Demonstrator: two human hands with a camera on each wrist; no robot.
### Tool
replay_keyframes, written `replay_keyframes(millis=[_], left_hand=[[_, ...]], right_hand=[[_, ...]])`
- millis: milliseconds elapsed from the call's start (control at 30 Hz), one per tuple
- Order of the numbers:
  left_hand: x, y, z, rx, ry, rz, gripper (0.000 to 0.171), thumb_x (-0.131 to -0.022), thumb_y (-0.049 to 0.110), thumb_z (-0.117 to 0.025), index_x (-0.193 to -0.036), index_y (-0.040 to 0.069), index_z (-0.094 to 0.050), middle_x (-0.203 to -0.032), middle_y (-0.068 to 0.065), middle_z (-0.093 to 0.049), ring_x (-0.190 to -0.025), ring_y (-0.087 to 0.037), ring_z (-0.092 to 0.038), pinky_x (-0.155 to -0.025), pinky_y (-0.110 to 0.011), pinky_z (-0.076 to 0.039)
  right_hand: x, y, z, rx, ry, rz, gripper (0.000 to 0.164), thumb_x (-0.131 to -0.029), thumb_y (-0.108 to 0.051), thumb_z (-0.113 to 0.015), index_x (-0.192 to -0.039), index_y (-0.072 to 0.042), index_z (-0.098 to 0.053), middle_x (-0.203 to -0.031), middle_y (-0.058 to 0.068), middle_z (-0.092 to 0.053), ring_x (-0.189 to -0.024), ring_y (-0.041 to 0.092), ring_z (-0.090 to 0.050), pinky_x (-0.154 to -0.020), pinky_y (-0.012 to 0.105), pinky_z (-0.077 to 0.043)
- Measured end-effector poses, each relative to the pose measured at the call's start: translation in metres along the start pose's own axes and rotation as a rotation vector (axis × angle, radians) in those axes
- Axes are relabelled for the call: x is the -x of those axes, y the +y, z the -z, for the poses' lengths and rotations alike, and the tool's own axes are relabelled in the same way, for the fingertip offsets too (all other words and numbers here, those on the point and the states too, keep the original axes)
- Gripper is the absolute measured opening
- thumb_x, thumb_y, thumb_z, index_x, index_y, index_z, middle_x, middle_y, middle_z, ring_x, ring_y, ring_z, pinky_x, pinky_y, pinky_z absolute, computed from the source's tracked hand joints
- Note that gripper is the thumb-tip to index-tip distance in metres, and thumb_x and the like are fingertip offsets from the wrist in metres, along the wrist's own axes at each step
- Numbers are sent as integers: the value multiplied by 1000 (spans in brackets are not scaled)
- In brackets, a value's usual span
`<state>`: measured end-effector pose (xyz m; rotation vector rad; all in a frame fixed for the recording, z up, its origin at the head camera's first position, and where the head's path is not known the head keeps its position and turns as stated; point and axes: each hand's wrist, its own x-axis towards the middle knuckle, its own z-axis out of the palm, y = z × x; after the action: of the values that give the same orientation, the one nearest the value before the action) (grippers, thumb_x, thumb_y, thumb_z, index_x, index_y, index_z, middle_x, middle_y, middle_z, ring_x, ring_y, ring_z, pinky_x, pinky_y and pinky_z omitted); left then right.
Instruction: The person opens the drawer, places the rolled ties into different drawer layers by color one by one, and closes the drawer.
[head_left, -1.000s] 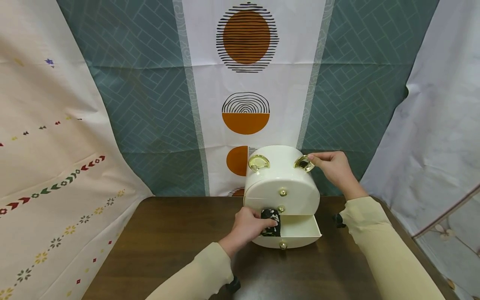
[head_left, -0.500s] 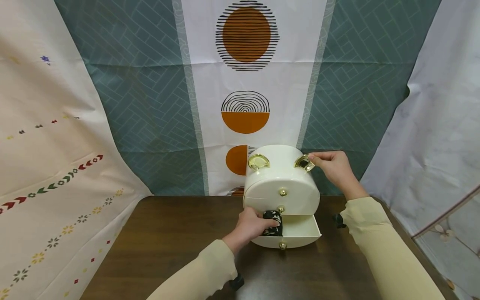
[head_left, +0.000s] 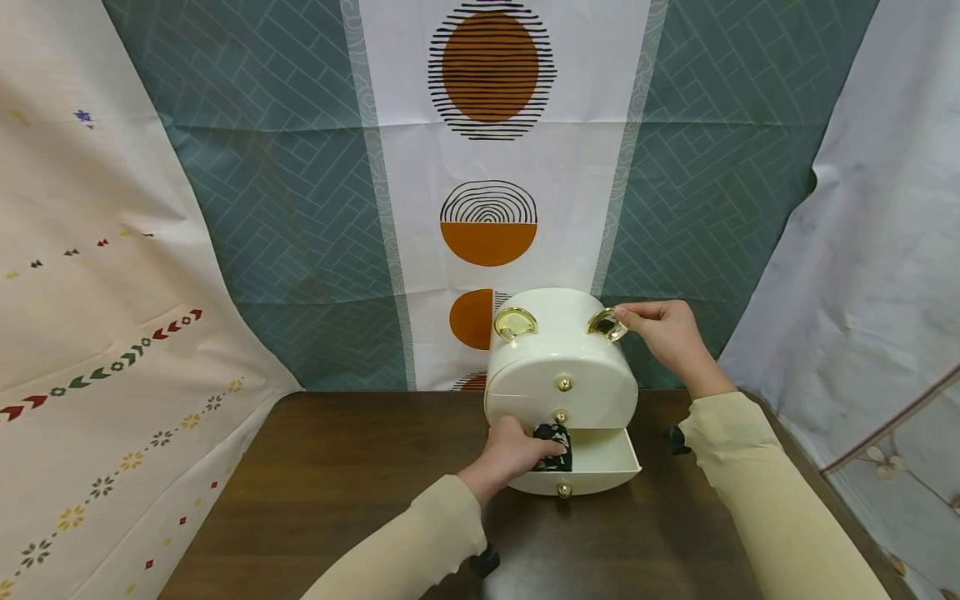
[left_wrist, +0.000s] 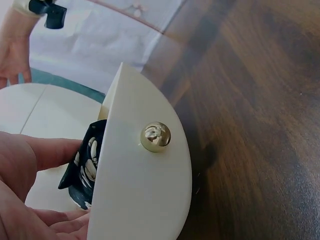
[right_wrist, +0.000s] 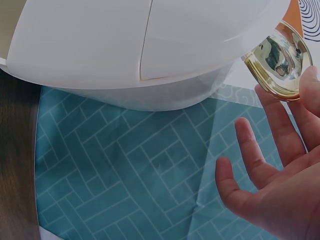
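Observation:
A white storage box (head_left: 562, 350) with a rounded top and gold ear-like discs stands at the back of the table, its bottom drawer (head_left: 604, 482) pulled out. My left hand (head_left: 512, 454) reaches into the drawer's left side. Its thumb and fingers pinch a small black folded item (left_wrist: 86, 170) with a white leaf-like pattern, low behind the drawer front (left_wrist: 145, 190). My right hand (head_left: 667, 335) pinches the right gold ear (right_wrist: 280, 62) between thumb and index finger. The other right fingers are spread apart in the right wrist view.
Gold knobs, such as the bottom knob (head_left: 564, 490), stick out from the box's front. The left gold ear (head_left: 516, 323) sits on top. A patterned cloth (head_left: 300, 208) hangs close behind, and pale cloths flank the dark wooden table (head_left: 337, 483).
My left hand has shifted right and slightly lower inside the drawer, taking the black folded item with it. The right hand keeps its pinch on the ear, and the box stays in place.

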<state>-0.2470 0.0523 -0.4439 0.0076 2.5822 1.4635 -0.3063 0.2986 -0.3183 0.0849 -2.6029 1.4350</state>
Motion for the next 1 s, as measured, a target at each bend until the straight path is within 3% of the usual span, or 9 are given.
replay_keyframes(millis=[267, 567, 1000], left_hand=[[-1, 0, -7, 30, -6, -17, 53, -59, 34, -87, -90, 3, -58, -85, -5, -56, -76, -16, -49, -61, -26, -43], [-2, 9, -9, -47, -20, 7, 49, -59, 35, -87, -83, 5, -56, -80, -4, -55, -72, -19, -49, -58, -27, -42], [-9, 1, -19, -56, -27, -1, 60, -60, 36, -87, -99, 2, -55, -88, -4, -54, -78, -19, -49, -63, -29, -44]], right_hand=[[1, 1, -2, 3, -7, 4, 60, -83, -56, -59, -117, -7, -65, -127, 16, -59, -130, 34, -43, -102, 58, -35], [1, -1, -1, -8, 9, -8, 61, -82, -58, -60, -118, -9, -66, -127, 15, -59, -129, 32, -45, -102, 56, -36], [0, 2, -1, -5, 10, -9, 60, -82, -58, -60, -117, -10, -67, -126, 15, -60, -129, 32, -45, -102, 56, -36]])
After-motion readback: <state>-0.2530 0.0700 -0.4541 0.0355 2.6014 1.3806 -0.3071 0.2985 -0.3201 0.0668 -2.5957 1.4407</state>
